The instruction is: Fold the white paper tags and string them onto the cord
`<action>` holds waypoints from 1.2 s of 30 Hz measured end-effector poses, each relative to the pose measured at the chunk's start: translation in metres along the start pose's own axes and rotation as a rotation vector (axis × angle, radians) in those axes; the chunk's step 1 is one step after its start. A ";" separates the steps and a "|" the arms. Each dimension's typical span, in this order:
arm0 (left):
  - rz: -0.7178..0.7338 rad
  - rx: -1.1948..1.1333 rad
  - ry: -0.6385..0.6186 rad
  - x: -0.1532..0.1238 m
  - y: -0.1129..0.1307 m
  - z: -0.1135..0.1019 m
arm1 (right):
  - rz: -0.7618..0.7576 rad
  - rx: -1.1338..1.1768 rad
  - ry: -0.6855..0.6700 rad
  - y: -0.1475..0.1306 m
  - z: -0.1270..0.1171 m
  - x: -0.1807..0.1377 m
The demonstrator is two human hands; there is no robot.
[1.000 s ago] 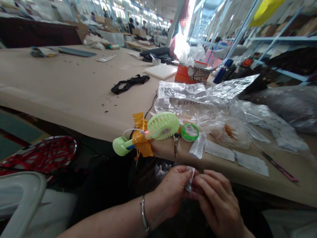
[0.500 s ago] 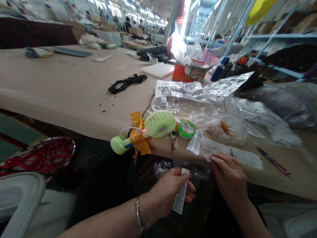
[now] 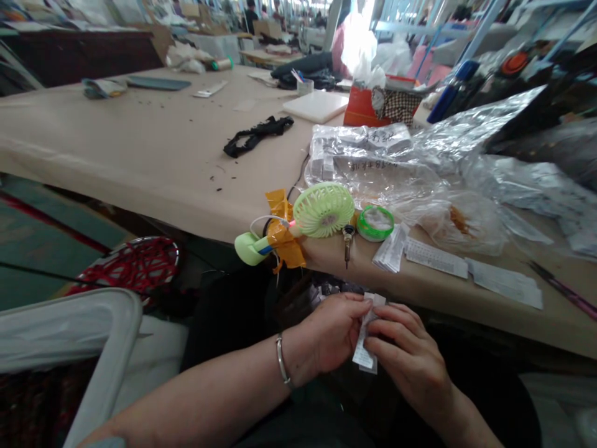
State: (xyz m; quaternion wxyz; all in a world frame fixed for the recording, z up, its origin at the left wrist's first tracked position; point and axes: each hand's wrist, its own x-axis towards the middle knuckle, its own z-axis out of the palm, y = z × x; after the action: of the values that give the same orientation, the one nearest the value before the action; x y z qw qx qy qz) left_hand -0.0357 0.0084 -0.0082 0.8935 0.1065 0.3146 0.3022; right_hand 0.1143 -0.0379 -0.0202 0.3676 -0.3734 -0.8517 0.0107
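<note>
While some paper strips (image 3: pixel 365 353) are pinched by the left hand (image 3: pixel 333 333), they're touched by the right hand (image 3: pixel 415 354), its grip kinda unclear.

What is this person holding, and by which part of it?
Thin, white, printed paper-like strips, overlapping. The left hand pinches them near their upper end; the right hand touches their right side, but whether it grips cannot be told.

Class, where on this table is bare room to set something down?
Bare: the left stretch of the table, between its front edge, the black strip and the grey-blue sheet, though small scraps dot it. Crowded: the right, with plastic bags, fan and paper strips.
</note>
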 end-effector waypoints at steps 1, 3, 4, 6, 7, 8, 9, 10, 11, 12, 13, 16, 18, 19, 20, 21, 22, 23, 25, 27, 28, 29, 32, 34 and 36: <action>-0.004 -0.003 -0.004 -0.001 0.000 0.000 | -0.008 0.006 -0.010 0.001 -0.001 0.000; -0.013 0.003 -0.015 -0.002 0.000 0.000 | -0.025 0.018 -0.024 0.004 -0.004 0.001; -0.018 0.015 -0.023 -0.003 0.000 0.000 | -0.028 0.023 -0.033 0.004 -0.005 0.001; -0.021 0.047 -0.037 -0.003 -0.002 0.000 | -0.024 0.031 -0.041 0.004 -0.005 0.001; -0.022 0.062 -0.039 -0.002 -0.003 0.000 | -0.021 0.036 -0.044 0.003 -0.004 0.000; -0.024 0.070 -0.036 -0.001 -0.004 0.000 | -0.019 0.042 -0.044 0.002 -0.003 0.000; -0.024 0.069 -0.031 0.000 -0.005 0.000 | -0.017 0.046 -0.044 0.001 -0.002 -0.001; -0.022 0.063 -0.025 0.000 -0.005 0.000 | -0.017 0.049 -0.049 0.000 -0.003 -0.003; -0.020 0.057 -0.018 0.001 -0.005 0.000 | -0.021 0.051 -0.051 0.000 -0.004 -0.004; -0.016 0.055 -0.011 0.001 -0.005 0.000 | -0.021 0.047 -0.054 0.001 -0.006 -0.006; -0.019 0.064 0.000 0.000 -0.005 0.001 | -0.015 0.033 -0.046 0.005 -0.010 -0.008; -0.070 0.171 0.080 -0.002 -0.004 0.000 | 0.082 -0.137 0.054 0.027 -0.033 -0.016; -0.078 0.239 0.146 -0.002 -0.003 -0.001 | 0.236 -0.390 0.138 0.049 -0.052 -0.024; -0.078 0.262 0.159 -0.002 -0.004 -0.002 | 0.322 -0.532 0.151 0.060 -0.061 -0.028; -0.069 0.274 0.164 -0.002 -0.004 -0.003 | 0.397 -0.660 0.130 0.070 -0.069 -0.033; -0.067 0.278 0.163 -0.001 -0.005 -0.004 | 0.451 -0.762 0.089 0.077 -0.074 -0.038; -0.068 0.280 0.163 -0.001 -0.006 -0.005 | 0.479 -0.835 0.038 0.083 -0.077 -0.043; -0.071 0.280 0.163 -0.001 -0.007 -0.005 | 0.482 -0.881 -0.005 0.086 -0.078 -0.049; -0.078 0.283 0.173 -0.001 -0.009 -0.006 | 0.441 -0.923 -0.037 0.088 -0.076 -0.058; -0.075 0.286 0.185 0.000 -0.010 -0.005 | 0.391 -0.926 -0.015 0.089 -0.075 -0.064; -0.074 0.288 0.187 0.000 -0.010 -0.005 | 0.376 -0.919 0.002 0.089 -0.075 -0.066; -0.070 0.290 0.189 -0.001 -0.010 -0.004 | 0.366 -0.904 0.019 0.091 -0.077 -0.067; -0.062 0.313 0.202 -0.002 -0.008 -0.002 | 0.345 -0.817 0.076 0.100 -0.085 -0.069; -0.069 0.329 0.209 -0.003 -0.006 -0.001 | 0.341 -0.731 0.140 0.103 -0.088 -0.068; -0.084 0.333 0.200 -0.003 -0.005 0.001 | 0.364 -0.625 0.243 0.097 -0.085 -0.063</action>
State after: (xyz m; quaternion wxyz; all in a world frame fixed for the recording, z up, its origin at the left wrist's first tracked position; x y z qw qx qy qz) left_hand -0.0349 0.0024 -0.0077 0.8396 0.2091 0.4517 0.2175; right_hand 0.2571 -0.0299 -0.0255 0.3263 -0.6112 -0.6839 -0.2285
